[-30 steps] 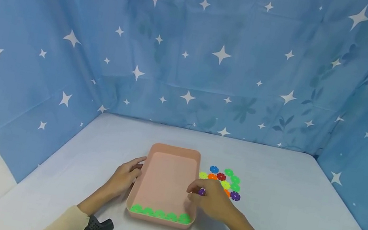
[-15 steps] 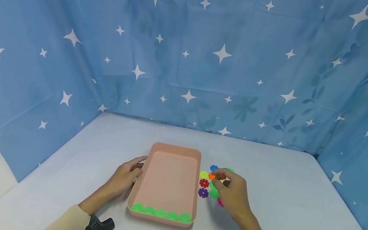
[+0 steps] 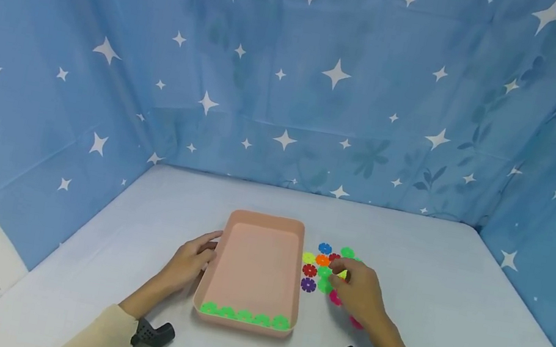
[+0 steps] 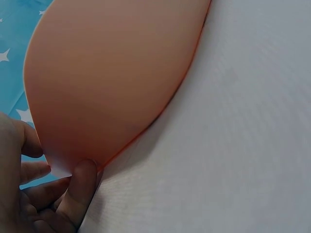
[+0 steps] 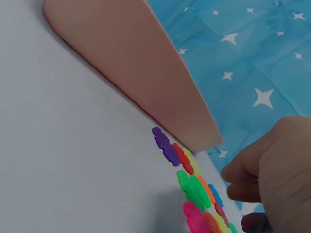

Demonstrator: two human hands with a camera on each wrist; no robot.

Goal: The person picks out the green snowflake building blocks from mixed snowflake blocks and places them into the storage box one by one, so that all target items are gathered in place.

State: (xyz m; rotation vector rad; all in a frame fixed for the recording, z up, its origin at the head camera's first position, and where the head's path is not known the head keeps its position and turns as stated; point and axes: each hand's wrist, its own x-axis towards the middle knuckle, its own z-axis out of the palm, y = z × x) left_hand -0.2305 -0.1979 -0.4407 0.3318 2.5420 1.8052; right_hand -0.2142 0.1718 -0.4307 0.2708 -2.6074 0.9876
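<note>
1. Right hand [image 3: 360,290] is over some loose multicoloured flower-shaped plastic discs [image 3: 323,260], fingers loosely bent, bit of a gap between thumb and index.
2. Left hand [image 3: 187,260] looks pretty relaxed, fingertips and thumb touching the left wall of a peach rectangular tray [image 3: 258,266].
3. Loose discs sit just right of the tray, on a white table [image 3: 433,275].
4. Five bright green flower-shaped discs [image 3: 244,316] line the tray's near end.

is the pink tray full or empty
Neither: the tray is partly filled. A single row of five green flower pieces sits along its near end, and the rest of its floor is bare.
</note>
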